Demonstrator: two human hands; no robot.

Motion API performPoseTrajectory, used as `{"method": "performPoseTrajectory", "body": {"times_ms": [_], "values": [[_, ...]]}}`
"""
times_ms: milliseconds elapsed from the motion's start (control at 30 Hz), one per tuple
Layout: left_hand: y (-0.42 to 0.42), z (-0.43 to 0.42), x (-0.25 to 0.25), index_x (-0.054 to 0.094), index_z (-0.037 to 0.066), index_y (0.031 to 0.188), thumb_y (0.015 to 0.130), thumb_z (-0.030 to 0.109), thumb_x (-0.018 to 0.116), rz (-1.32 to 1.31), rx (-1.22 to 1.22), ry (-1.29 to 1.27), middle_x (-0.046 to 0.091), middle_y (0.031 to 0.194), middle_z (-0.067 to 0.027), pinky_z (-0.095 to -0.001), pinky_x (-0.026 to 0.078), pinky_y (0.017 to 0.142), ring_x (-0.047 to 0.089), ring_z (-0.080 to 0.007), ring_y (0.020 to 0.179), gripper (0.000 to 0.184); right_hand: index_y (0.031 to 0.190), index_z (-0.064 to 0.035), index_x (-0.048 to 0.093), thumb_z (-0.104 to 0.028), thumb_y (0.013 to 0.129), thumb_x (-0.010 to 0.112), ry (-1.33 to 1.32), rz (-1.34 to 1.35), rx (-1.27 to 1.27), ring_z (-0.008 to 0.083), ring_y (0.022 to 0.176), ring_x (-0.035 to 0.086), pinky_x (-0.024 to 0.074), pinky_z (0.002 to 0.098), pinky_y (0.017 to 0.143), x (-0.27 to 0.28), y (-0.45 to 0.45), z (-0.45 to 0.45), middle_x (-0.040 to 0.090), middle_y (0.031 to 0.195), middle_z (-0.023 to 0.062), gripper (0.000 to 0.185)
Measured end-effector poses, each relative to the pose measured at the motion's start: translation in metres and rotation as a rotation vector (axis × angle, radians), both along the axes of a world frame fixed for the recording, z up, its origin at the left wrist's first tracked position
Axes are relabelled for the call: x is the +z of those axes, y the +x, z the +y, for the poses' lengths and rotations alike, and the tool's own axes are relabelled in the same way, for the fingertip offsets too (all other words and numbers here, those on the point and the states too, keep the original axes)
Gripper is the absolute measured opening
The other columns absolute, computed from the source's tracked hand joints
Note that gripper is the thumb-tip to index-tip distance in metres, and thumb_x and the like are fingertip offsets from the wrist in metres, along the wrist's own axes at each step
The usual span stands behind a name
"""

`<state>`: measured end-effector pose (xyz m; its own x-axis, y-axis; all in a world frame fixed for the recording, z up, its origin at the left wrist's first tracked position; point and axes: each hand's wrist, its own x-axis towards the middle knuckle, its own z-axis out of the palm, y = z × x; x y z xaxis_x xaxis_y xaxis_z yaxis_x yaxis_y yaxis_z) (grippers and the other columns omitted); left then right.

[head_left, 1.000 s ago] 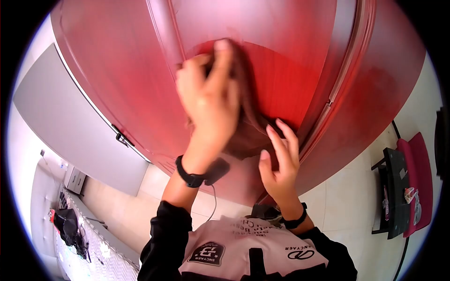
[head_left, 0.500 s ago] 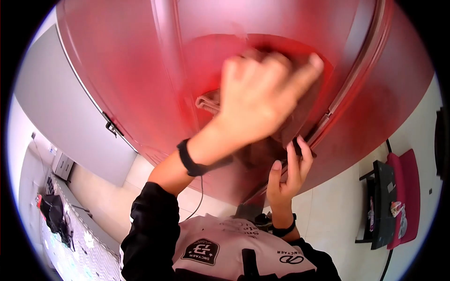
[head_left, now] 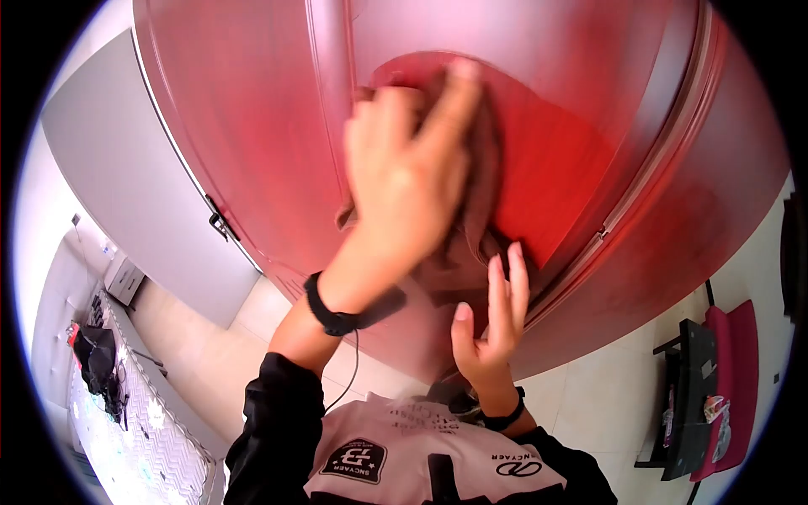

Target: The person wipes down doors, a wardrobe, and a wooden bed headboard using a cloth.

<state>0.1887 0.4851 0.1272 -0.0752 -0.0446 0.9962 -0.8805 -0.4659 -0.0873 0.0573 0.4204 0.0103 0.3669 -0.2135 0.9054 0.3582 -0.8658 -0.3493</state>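
A brown cloth [head_left: 481, 181] lies bunched against a glossy red door panel [head_left: 547, 168]. My left hand [head_left: 404, 172] is pressed onto this cloth with bent fingers, slightly blurred by motion; part of the cloth is hidden beneath it. Lower and to the right, my right hand [head_left: 495, 324] is held up by the panel, fingers stretched and apart, holding nothing. Its fingertips are close to the lower end of the cloth; whether they touch the panel I cannot tell. Each wrist wears a black band.
A raised vertical moulding [head_left: 673, 151] runs down the panel's right side. A grey door [head_left: 160, 194] with a black handle [head_left: 220, 225] stands at left. Beyond it is a bed [head_left: 135, 412] with a black bag [head_left: 97, 362]. At right are a dark table [head_left: 686, 404] and a maroon sofa [head_left: 741, 387].
My left hand has slid left across the panel with the cloth, baring more bright red surface on the right. The right hand has shifted slightly left and down. The camera view has moved a little.
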Motion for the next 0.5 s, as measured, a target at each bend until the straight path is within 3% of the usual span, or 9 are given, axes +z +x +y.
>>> {"method": "performPoseTrajectory", "body": {"times_ms": [33, 100, 300, 367, 433, 500], "values": [[-0.005, -0.018, -0.003, 0.061, 0.014, 0.116, 0.067, 0.004, 0.058, -0.107, -0.05, -0.015, 0.043, 0.077, -0.0039, -0.0333, 0.033, 0.059, 0.042, -0.0207, 0.067, 0.049, 0.121, 0.0129, 0.046, -0.009, 0.078, 0.053, 0.005, -0.001, -0.038, 0.0416, 0.119, 0.042, 0.0344, 0.0424, 0.098, -0.001, -0.004, -0.002, 0.037, 0.131, 0.0313, 0.048], [-0.026, -0.034, -0.012, 0.064, 0.018, 0.114, 0.06, 0.001, 0.06, -0.154, -0.06, 0.085, 0.044, 0.08, -0.0047, -0.0309, 0.034, 0.058, 0.041, -0.0197, 0.067, 0.056, 0.119, 0.0134, 0.047, -0.009, 0.079, 0.051, 0.028, 0.01, -0.087, 0.0416, 0.12, 0.041, 0.0336, 0.0428, 0.099, -0.001, -0.012, -0.005, 0.038, 0.13, 0.031, 0.046], [-0.025, -0.033, -0.012, 0.063, 0.02, 0.115, 0.06, 0.002, 0.059, -0.165, -0.013, 0.103, 0.044, 0.08, -0.004, -0.0316, 0.033, 0.06, 0.042, -0.0194, 0.067, 0.057, 0.12, 0.0126, 0.047, -0.009, 0.079, 0.052, 0.024, 0.044, -0.129, 0.0408, 0.119, 0.043, 0.0339, 0.0421, 0.099, -0.005, -0.025, -0.013, 0.039, 0.131, 0.0298, 0.046], [-0.014, -0.02, -0.005, 0.059, 0.015, 0.119, 0.066, 0.0, 0.056, -0.053, 0.008, 0.07, 0.047, 0.08, -0.0042, -0.0325, 0.034, 0.061, 0.045, -0.0206, 0.069, 0.056, 0.122, 0.0113, 0.045, -0.009, 0.079, 0.053, 0.068, 0.024, -0.116, 0.0396, 0.117, 0.044, 0.035, 0.041, 0.097, -0.004, -0.027, -0.012, 0.041, 0.13, 0.0277, 0.049], [0.002, 0.002, 0.002, 0.056, 0.015, 0.122, 0.068, 0.009, 0.058, 0.031, 0.098, 0.014, 0.045, 0.073, -0.0023, -0.0322, 0.032, 0.061, 0.045, -0.0209, 0.066, 0.054, 0.124, 0.0105, 0.044, -0.01, 0.079, 0.053, 0.067, 0.006, -0.075, 0.0386, 0.115, 0.045, 0.0353, 0.0408, 0.096, -0.008, -0.025, -0.013, 0.042, 0.129, 0.0266, 0.05], [0.002, 0.02, 0.003, 0.053, 0.011, 0.125, 0.066, 0.008, 0.057, 0.162, -0.02, 0.106, 0.045, 0.067, -0.0046, -0.0338, 0.034, 0.059, 0.046, -0.0223, 0.062, 0.059, 0.125, 0.0096, 0.043, -0.01, 0.08, 0.054, 0.077, -0.017, -0.026, 0.0376, 0.114, 0.046, 0.0356, 0.0406, 0.095, -0.012, -0.022, -0.01, 0.043, 0.128, 0.0255, 0.051]]}}
